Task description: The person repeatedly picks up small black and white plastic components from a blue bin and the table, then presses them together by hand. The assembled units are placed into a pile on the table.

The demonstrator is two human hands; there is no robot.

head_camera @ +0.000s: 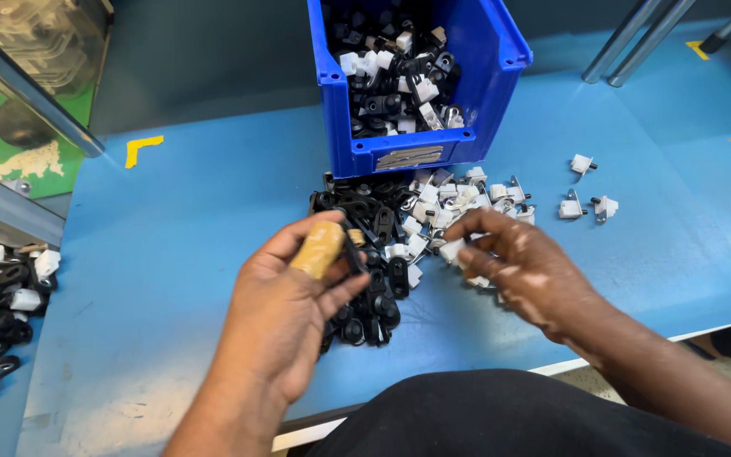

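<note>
Black bracket (pixel 354 245) is pinched in left hand (pixel 285 305) fingers; a white clip (pixel 451 250) is gripped by right hand (pixel 522 267). Mating seems next, needing alignment between fingers.

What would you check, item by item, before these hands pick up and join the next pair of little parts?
1. Left hand holds a black bracket: ok.
2. Right hand has a white piece in its fingertips: ok.
3. Loose parts pile within reach: ok.
4. Blue bin stocked: ok.
5. Taped left thumb's grip firm: cannot tell.
6. Stray white pieces clear of the table edge: ok.
</note>
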